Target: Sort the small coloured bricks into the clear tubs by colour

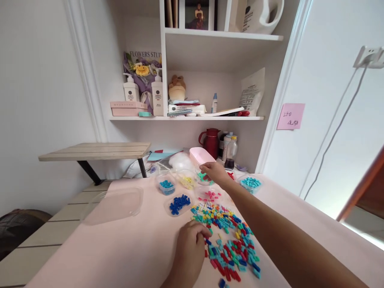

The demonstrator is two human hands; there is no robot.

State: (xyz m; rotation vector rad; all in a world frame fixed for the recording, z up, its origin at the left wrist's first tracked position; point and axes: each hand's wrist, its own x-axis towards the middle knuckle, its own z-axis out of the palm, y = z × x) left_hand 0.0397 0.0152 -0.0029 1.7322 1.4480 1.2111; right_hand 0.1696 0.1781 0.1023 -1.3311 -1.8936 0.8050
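Left hand (189,250) fingers pinching mixed beads (228,240) | right hand (214,173) fingers curled over green-bead cup (205,179)

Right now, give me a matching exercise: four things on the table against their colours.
Things:
1. beads in the container beside the yellow ones
2. beads in the dish nearest the left hand
3. beads under the right hand
4. jug behind the pink tub

Colours:
A. dark red
B. green
C. dark blue
D. light blue

Pairs: 1-D, 2-C, 3-B, 4-A
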